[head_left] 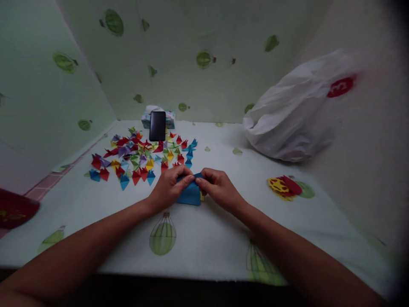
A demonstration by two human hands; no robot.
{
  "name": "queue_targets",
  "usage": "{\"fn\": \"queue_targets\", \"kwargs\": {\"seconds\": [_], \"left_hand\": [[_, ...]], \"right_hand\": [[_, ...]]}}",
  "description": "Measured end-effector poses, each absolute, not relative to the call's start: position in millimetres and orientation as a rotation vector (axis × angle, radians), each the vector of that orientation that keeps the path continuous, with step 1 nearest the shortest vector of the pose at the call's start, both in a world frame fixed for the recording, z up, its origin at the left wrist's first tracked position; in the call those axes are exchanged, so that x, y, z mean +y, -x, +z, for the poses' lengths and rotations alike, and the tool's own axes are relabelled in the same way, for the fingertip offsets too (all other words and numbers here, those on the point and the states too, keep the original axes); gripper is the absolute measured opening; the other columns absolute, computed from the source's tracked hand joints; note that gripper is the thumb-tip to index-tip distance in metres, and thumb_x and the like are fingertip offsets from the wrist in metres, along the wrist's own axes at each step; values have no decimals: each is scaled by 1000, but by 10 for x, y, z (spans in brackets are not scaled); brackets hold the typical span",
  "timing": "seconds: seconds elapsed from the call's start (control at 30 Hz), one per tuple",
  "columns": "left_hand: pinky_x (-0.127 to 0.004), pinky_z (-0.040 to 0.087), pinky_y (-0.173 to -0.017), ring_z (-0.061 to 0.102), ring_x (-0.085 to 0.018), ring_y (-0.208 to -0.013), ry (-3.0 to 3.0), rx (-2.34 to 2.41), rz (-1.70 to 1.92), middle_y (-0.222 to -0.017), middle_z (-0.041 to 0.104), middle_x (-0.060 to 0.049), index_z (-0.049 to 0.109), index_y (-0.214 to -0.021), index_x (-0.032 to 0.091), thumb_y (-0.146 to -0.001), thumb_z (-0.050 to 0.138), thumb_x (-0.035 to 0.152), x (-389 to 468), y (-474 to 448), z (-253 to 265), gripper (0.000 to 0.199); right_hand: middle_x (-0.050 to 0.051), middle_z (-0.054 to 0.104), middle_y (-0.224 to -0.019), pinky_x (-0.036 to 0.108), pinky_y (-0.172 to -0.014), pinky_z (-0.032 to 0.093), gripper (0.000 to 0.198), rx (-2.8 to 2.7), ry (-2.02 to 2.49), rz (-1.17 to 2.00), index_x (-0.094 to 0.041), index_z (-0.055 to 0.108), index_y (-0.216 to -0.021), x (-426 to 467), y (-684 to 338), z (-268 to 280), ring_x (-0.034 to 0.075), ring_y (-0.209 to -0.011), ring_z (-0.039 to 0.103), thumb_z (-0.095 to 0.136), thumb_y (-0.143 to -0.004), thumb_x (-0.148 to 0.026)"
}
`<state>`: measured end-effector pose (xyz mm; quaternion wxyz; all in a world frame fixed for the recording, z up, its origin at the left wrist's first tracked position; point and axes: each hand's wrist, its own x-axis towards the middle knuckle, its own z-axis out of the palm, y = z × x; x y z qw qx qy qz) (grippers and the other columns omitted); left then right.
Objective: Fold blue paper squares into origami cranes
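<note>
Blue paper (189, 196), near edge crosswise; axis unclear

Left hand (168, 187) and right hand (220, 187) both bare; left forearm (96, 238) and right forearm (297, 247) bare along visible length; outline smooth, slim, tapering to narrow wrists (147, 207).

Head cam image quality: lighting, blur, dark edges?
Head view: dim overall, right edge falling to black; same view, white plastic bag smeared toward its right side; same view, fold detail of blue paper between left hand and right hand unclear.
</note>
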<state>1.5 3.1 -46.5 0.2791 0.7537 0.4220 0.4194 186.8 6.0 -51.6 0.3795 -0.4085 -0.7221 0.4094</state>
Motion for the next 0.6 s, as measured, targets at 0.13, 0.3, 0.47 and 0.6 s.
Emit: {"fn": "queue_targets", "kwargs": {"seconds": [0.13,0.3,0.47,0.6], "left_hand": [[-25,44,-59,55,-13,-62,-1785,1148,1105,-73,62,0,64,-82,19,-81,68,34,66,-21,-461,16],[-22,41,-50,50,-11,-53,-1563,1134,973,-59,56,3,60,-72,17,-73,75,38,66,-38,-456,25],[-21,35,-50,46,-9,-52,-1588,1119,931,-58,54,3,60,-66,16,-73,75,36,71,-16,-461,26],[-22,36,-49,47,-9,-51,-1481,1060,917,-56,54,3,60,-64,16,-71,77,35,89,-13,-481,26]], "right_hand": [[-2,54,-57,24,-54,36,32,-1809,1055,963,-21,46,-63,58,-1881,-529,12,-56,48,56,-90,-34],[-1,57,-59,26,-55,39,29,-1720,1076,828,-21,49,-67,34,-1882,-548,12,-55,52,55,-91,-35],[-2,60,-60,25,-54,42,16,-1758,978,986,-20,57,-78,57,-1880,-540,12,-54,55,62,-87,-32],[-2,62,-59,24,-54,45,20,-1698,985,1064,-19,57,-73,42,-1864,-527,11,-53,57,63,-87,-31]]}}
